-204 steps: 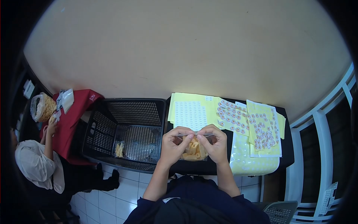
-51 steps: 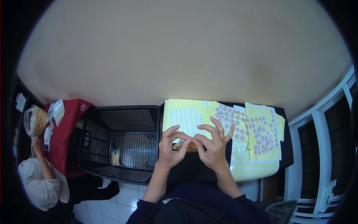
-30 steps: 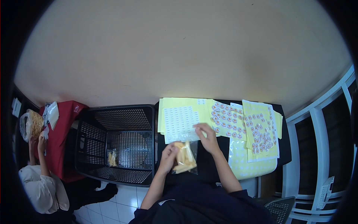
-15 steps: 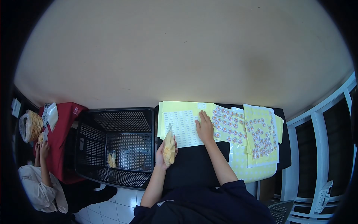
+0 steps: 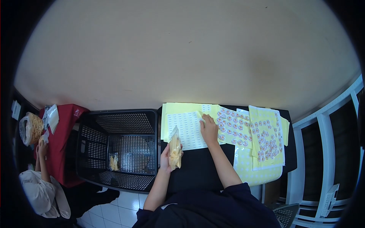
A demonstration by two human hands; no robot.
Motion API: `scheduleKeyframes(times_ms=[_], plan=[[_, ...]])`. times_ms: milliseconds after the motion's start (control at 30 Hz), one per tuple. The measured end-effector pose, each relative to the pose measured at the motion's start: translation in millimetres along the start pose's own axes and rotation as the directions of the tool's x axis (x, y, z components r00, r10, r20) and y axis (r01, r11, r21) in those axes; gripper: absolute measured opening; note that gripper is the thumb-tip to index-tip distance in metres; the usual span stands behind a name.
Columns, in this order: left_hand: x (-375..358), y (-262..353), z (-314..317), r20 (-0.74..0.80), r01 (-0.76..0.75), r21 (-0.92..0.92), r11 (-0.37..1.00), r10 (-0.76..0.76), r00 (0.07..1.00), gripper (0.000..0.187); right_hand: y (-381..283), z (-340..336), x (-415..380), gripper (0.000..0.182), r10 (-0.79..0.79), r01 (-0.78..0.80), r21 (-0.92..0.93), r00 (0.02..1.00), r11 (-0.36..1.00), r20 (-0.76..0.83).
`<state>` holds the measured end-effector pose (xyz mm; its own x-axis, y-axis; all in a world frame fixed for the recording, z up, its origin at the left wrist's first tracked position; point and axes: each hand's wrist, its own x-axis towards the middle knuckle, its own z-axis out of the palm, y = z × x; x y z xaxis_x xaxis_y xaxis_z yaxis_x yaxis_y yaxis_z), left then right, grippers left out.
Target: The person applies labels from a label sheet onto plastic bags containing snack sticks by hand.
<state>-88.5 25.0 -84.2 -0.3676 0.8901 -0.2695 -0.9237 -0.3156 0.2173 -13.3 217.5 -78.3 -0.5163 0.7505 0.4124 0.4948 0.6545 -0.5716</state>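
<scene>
A clear bag of pale yellow sticks [image 5: 175, 152] is held upright in my left hand [image 5: 165, 159], over the front edge of a white label sheet [image 5: 182, 125]. My right hand [image 5: 208, 130] is at the right edge of that sheet, its fingers bent together at a lifted yellowish corner; whether a label is between the fingertips is too small to tell. Yellow backing sheets lie under the white one. Just right of my right hand is a sheet of round orange-and-white stickers [image 5: 234, 127].
More sticker sheets [image 5: 266, 136] overlap at the right of the black table [image 5: 194, 167]. A black crate [image 5: 118, 148] on the left holds one small bag [image 5: 113, 162]. Beyond it, a co-worker's hands [image 5: 42, 148] are at a red-covered table [image 5: 62, 140] beside a large bag of snacks [image 5: 33, 128].
The fingers of my right hand have bent and drawn together, and the sheet's corner near them has lifted. The bag in my left hand has turned, showing its flatter side.
</scene>
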Motion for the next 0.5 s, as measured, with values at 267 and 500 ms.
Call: scheduleKeyframes(times_ms=[267,500], plan=[[2.6,-1.3,-10.7,0.047,0.019,0.012,1.0,-0.02,0.999,0.04,2.3,3.7,1.1,0.008,-0.043,0.042,-0.021,0.996,0.999,-0.082],[4.2,-6.6,0.1,-0.085,-0.03,0.099,0.995,0.038,0.996,0.04,-2.6,1.0,2.9,0.005,0.038,-0.035,0.085,0.999,0.996,-0.034]])
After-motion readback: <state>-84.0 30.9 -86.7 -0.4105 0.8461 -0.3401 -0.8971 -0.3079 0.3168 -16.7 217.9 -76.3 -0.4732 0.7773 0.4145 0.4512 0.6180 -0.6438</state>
